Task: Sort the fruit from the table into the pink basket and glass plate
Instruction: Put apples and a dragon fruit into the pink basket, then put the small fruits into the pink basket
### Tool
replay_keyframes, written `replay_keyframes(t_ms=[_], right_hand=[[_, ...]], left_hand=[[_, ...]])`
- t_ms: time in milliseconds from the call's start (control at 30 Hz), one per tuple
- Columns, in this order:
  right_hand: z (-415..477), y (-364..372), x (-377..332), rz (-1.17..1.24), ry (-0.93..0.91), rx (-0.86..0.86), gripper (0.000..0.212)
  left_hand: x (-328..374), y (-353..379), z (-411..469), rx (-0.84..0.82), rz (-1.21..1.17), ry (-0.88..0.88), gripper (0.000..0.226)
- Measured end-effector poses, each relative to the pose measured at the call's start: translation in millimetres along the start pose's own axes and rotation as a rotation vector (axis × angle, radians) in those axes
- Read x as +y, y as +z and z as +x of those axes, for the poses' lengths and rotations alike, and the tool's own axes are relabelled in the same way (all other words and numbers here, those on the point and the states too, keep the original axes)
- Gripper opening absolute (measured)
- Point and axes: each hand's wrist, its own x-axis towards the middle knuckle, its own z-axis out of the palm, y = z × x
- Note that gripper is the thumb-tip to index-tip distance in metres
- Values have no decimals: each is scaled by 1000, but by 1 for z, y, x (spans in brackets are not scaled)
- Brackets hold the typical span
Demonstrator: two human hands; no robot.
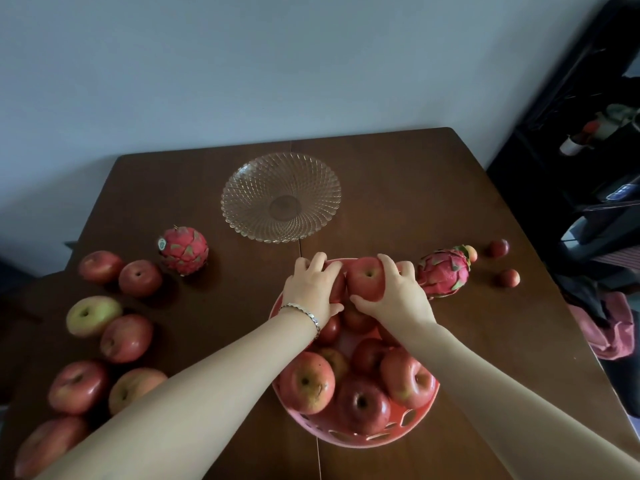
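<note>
At the pink basket's [349,441] far rim — left hand [310,289] and right hand [398,294], fingers [389,264] curled round one apple [365,279] each, likely topping the pile.

One head-worn camera looks forward and down over the table [398,188], apparently from close.

You've got a thin silver chain-link bracelet [304,311] round the wrist of your left hand [313,289], and both forearms [207,375] are bare all the way down.

open strip between glass plate [313,188] and basket [360,438]; apples [126,337] left
</note>
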Motion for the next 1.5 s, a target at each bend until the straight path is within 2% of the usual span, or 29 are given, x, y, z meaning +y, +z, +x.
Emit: replay_keyframes(t_ms=[100, 167, 233, 267, 300, 333, 400, 467, 500, 567, 667, 767, 867, 967, 1067, 1167, 1300, 1400, 1500], right_hand=[[-2, -1, -1, -47, -11, -39, 89], [3, -16, 0, -60, -3, -13, 83], [16, -40, 9, 9, -36, 182, 65], [24, -52, 18, -16, -72, 274, 57], [34, -64, 29, -106, -98, 287, 58], [44, -73, 42, -243, -100, 211, 66], [60, -79, 65, -594, -65, -82, 87], [69, -71, 84, -921, -154, -280, 101], [72, -65, 91, -1016, -214, -320, 101], [73, -54, 100, -1083, -282, -285, 90], [73, -48, 103, -1082, -317, -178, 82], [70, -54, 102, -955, -265, -125, 91], [51, -76, 83, -576, -179, 94, 91], [17, -98, 51, -77, -212, 341, 87], [-19, -99, 16, 247, -298, 229, 92], [-42, -67, -7, 203, -413, 53, 94], [-49, -18, -16, -186, -440, -143, 95], [-48, 3, -14, -405, -443, -243, 94], [-46, 8, -14, -453, -431, -278, 96]], left_hand=[[3, 1, -2, -2, 42, -1, 68], [4, 0, -3, -33, 42, 3, 72], [3, -2, -4, -52, 13, -3, 75], [2, -4, -6, -43, -12, -11, 75], [1, -6, -8, -24, -44, -22, 73], [0, -8, -10, -4, -78, -40, 71], [-4, -12, -14, 16, -137, -97, 68], [-8, -13, -20, 15, -173, -165, 66], [-11, -13, -23, 14, -183, -192, 65], [-18, -11, -31, 9, -208, -239, 65], [-26, -7, -42, -21, -303, -299, 63], [-30, -1, -50, -32, -393, -299, 59], [-32, 3, -50, -2, -419, -297, 60], [-32, 5, -51, 13, -440, -309, 58], [-31, 8, -53, 17, -446, -308, 56], [-32, 8, -53, -11, -428, -304, 56], [-34, 6, -53, -29, -448, -296, 56], [-34, 7, -55, 0, -482, -289, 54], [-34, 8, -55, -19, -506, -273, 55]])
